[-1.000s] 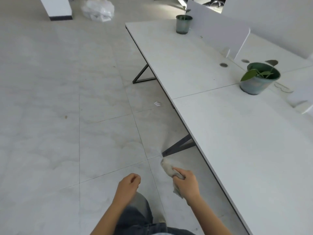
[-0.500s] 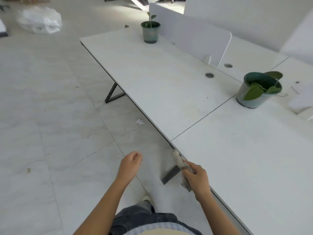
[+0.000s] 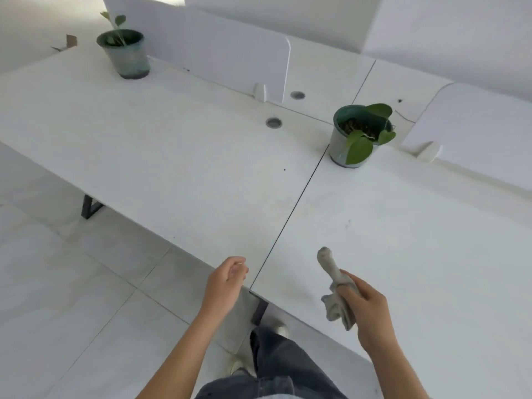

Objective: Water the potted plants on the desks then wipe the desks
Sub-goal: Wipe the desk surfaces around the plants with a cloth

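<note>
The right hand (image 3: 365, 305) is gripping a crumpled grey cloth (image 3: 335, 289) above the white desk (image 3: 403, 240), its fist hiding the cloth's middle. The left hand (image 3: 226, 283) is hanging loosely curled, empty. No writing showing on the green-rimmed plant pot (image 3: 349, 139).

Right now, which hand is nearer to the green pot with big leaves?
Right. The right hand, holding the grey cloth, is below the pot; the left hand is farther left.

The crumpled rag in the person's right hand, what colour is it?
Pale grey-beige, plain with no pattern: the crumpled cloth rag, gripped in the right hand, head view.
</note>
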`<state>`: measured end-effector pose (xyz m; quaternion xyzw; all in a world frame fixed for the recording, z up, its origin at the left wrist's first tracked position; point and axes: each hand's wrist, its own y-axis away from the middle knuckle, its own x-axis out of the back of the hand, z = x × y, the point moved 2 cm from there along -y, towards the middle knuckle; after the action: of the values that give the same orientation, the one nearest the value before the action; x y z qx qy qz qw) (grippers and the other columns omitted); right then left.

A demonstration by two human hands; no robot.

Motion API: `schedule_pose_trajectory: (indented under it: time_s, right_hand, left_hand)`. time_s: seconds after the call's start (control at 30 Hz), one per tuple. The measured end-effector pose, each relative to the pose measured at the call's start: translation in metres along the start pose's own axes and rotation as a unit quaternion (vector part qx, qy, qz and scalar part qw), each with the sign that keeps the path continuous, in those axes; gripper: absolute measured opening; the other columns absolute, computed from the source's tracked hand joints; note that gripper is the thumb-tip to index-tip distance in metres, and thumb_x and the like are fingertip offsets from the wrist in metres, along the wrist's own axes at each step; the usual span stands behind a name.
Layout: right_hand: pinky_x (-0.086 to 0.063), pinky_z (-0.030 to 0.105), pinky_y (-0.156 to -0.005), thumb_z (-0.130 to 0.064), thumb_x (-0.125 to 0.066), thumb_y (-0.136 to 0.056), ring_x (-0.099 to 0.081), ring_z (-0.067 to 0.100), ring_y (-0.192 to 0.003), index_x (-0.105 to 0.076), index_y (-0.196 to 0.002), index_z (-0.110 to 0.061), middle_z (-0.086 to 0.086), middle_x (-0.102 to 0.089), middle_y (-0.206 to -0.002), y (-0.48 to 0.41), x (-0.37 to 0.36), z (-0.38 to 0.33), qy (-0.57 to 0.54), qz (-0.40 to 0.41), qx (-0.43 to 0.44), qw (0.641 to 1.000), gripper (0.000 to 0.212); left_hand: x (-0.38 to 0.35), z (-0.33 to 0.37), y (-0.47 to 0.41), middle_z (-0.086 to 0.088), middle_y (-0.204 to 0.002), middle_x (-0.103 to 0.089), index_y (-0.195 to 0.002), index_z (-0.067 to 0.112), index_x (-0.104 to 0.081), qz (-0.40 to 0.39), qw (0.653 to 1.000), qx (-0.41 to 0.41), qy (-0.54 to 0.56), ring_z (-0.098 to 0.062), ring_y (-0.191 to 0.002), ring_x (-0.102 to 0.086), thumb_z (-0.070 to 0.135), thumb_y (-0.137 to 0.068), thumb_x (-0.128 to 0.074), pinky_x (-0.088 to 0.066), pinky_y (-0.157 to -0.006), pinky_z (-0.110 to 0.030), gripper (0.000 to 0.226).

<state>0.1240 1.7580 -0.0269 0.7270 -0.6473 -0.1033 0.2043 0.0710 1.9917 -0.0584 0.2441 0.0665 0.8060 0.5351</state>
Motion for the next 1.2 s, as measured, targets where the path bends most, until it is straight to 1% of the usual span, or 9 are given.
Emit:
schedule_pose_trajectory:
  time_s: [0.13, 0.27, 0.4, 0.5, 0.57, 0.7, 0.93, 1.1, 1.2]
  right_hand:
    - [-0.047, 0.036, -0.061, 0.004, -0.048, -0.083, -0.056, 0.035, -0.06, -0.069, -0.086, -0.009, 0.02, -0.052, -0.062, -0.044, 0.035, -0.024, -0.027, 0.075, 0.016, 0.997, 0.024]
    - [-0.044, 0.034, -0.056, 0.003, -0.046, -0.081, -0.047, 0.029, -0.054, -0.066, -0.1, -0.005, 0.017, -0.045, -0.063, -0.099, 0.066, -0.053, -0.012, 0.133, 0.036, 0.99, 0.028]
    - [-0.041, 0.032, -0.058, -0.002, -0.041, -0.074, -0.044, 0.025, -0.045, -0.068, -0.095, -0.023, 0.013, -0.045, -0.051, -0.165, 0.096, -0.082, 0.059, 0.212, 0.068, 0.973, 0.04]
    - [-0.043, 0.022, -0.063, -0.016, -0.042, -0.074, -0.055, 0.029, -0.072, -0.063, -0.105, -0.014, 0.024, -0.059, -0.085, -0.221, 0.111, -0.097, 0.176, 0.257, 0.111, 0.944, 0.038]
    - [-0.043, 0.032, -0.083, -0.024, -0.046, -0.081, -0.052, 0.033, -0.102, -0.055, -0.123, -0.016, 0.022, -0.054, -0.115, -0.261, 0.112, -0.104, 0.237, 0.254, 0.121, 0.93, 0.044]
    - [-0.023, 0.048, -0.107, -0.032, -0.038, -0.092, -0.026, 0.034, -0.133, -0.037, -0.137, -0.027, 0.013, -0.032, -0.146, -0.333, 0.099, -0.102, 0.409, 0.178, 0.05, 0.894, 0.045]
    - [-0.003, 0.051, -0.113, -0.031, -0.032, -0.093, -0.006, 0.024, -0.143, -0.037, -0.137, -0.029, 0.005, -0.013, -0.156, -0.347, 0.069, -0.063, 0.474, 0.15, 0.01, 0.868, 0.043]
    - [-0.004, 0.05, -0.114, -0.025, -0.04, -0.093, -0.01, 0.027, -0.143, -0.039, -0.137, -0.027, 0.008, -0.02, -0.154, -0.294, 0.036, -0.041, 0.478, 0.161, 0.016, 0.863, 0.044]
    - [-0.017, 0.056, -0.109, -0.023, -0.042, -0.091, -0.025, 0.034, -0.139, -0.049, -0.131, -0.023, 0.015, -0.036, -0.147, -0.269, -0.008, -0.027, 0.489, 0.145, 0.052, 0.858, 0.041]
  left_hand:
    - [-0.016, 0.03, -0.056, -0.006, -0.113, -0.063, -0.116, 0.011, -0.058, 0.004, 0.998, -0.028, -0.055, -0.017, -0.104, -0.055, 0.018, -0.094, -0.045, -0.038, -0.086, -0.024, 0.026]
    - [-0.035, 0.055, -0.118, -0.007, -0.131, -0.055, -0.125, 0.008, -0.053, 0.03, 0.984, -0.065, -0.161, -0.022, -0.12, -0.045, 0.015, -0.094, -0.044, -0.035, -0.095, -0.028, 0.034]
    - [-0.043, 0.072, -0.174, -0.013, -0.143, -0.042, -0.136, 0.006, -0.042, 0.081, 0.942, -0.083, -0.314, -0.031, -0.134, -0.029, 0.017, -0.093, -0.045, -0.03, -0.103, -0.041, 0.045]
    - [-0.047, 0.068, -0.207, -0.028, -0.135, -0.047, -0.129, -0.001, -0.05, 0.075, 0.911, -0.092, -0.396, -0.047, -0.125, -0.041, 0.021, -0.085, -0.048, -0.041, -0.092, -0.056, 0.05]
    - [-0.047, 0.054, -0.222, -0.032, -0.125, -0.055, -0.12, -0.003, -0.057, 0.055, 0.9, -0.063, -0.427, -0.051, -0.113, -0.053, 0.031, -0.079, -0.046, -0.046, -0.083, -0.059, 0.055]
    - [-0.043, 0.034, -0.226, -0.022, -0.131, -0.054, -0.123, 0.003, -0.056, 0.057, 0.877, -0.038, -0.475, -0.041, -0.118, -0.052, 0.044, -0.081, -0.029, -0.043, -0.091, -0.05, 0.065]
    - [-0.044, 0.033, -0.231, -0.019, -0.133, -0.053, -0.124, 0.007, -0.056, 0.074, 0.879, -0.03, -0.47, -0.039, -0.12, -0.051, 0.044, -0.079, -0.03, -0.042, -0.092, -0.049, 0.064]
    - [-0.043, 0.032, -0.233, -0.021, -0.132, -0.054, -0.122, 0.007, -0.057, 0.076, 0.877, -0.038, -0.473, -0.039, -0.119, -0.052, 0.042, -0.078, -0.033, -0.042, -0.09, -0.048, 0.062]
    - [-0.043, 0.03, -0.234, -0.022, -0.129, -0.056, -0.121, 0.006, -0.057, 0.08, 0.87, -0.049, -0.483, -0.036, -0.119, -0.047, 0.041, -0.077, -0.033, -0.041, -0.09, -0.046, 0.061]
